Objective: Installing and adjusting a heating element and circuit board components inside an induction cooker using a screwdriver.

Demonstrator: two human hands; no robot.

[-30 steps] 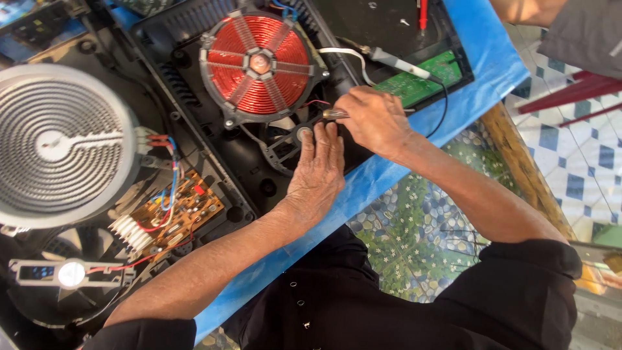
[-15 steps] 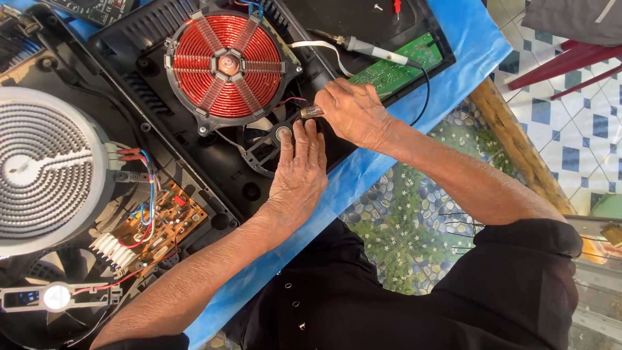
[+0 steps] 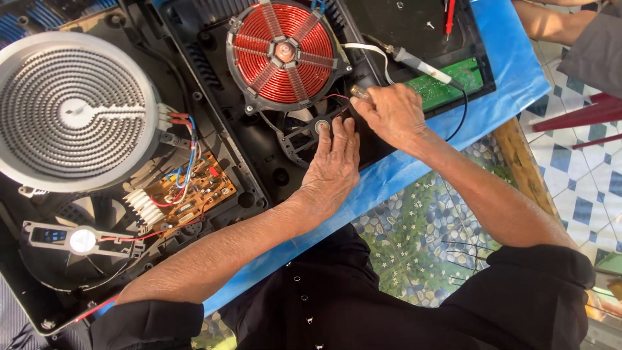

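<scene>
Fan (image 3: 310, 133) sits in the black case (image 3: 214, 139), just below the red coil (image 3: 283, 52); left hand (image 3: 334, 165) lies flat and open, fingertips on its hub; right hand (image 3: 392, 113) is closed on a small metal tool (image 3: 358, 92), just right of the fan, tip pointing up-left.

Your left hand (image 3: 332, 165) covers most of the cooling fan (image 3: 304, 133), so you see only its hub. Your right hand (image 3: 392, 115) hides all but the tip of the small tool (image 3: 358, 92). The top edge crops the red probe (image 3: 449, 16).
</scene>
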